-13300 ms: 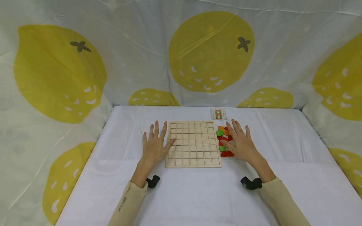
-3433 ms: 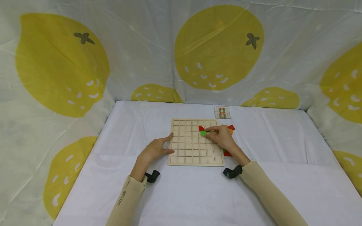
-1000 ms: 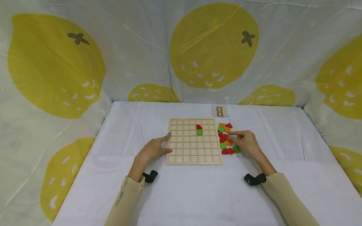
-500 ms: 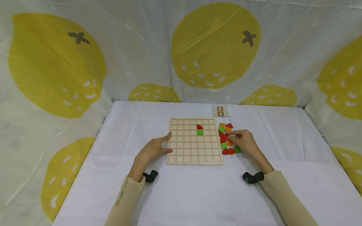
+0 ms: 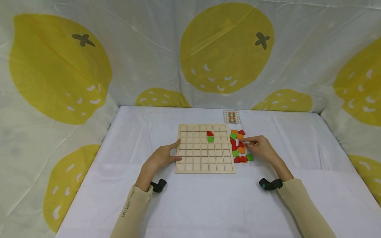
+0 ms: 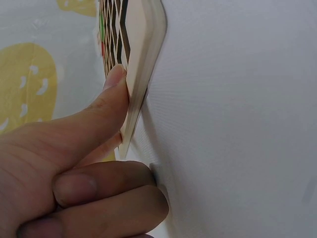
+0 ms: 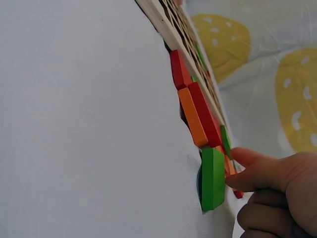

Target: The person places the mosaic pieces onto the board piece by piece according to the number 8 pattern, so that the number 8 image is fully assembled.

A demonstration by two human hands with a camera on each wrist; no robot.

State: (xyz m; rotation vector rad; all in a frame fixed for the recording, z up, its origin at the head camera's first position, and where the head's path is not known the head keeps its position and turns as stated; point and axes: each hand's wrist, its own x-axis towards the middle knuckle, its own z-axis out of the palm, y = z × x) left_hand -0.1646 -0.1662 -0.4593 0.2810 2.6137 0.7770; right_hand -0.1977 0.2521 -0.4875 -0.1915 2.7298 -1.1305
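A wooden grid board (image 5: pixel 200 167) lies flat on the cloth. My left hand (image 5: pixel 160 157) steadies its left edge with thumb and forefinger spread apart, the thumb on the rim. In the left wrist view its other fingers are curled under. Two pieces sit in board cells: a red quarter-round (image 5: pixel 209 134) and, just below it, a green square (image 5: pixel 210 139). At the loose pieces on the right, my right hand (image 5: pixel 262 147) has thumb and forefinger at a red rounded piece (image 5: pixel 241 144), seemingly pinching it. The fingertips partly cover this piece.
Around the red piece lie several loose pieces, among them a green square (image 5: pixel 235 153), an orange square (image 5: pixel 241 150) and a separate green piece (image 5: pixel 249 157). A small pattern card (image 5: pixel 232 116) lies behind them. Lemon-printed cloth (image 5: pixel 160 66) hangs along the back.
The red quarter-round and green square have come to lie in board cells. Over the last half second my right hand has drawn slightly right, with a red piece shifting too. The left hand stays put.
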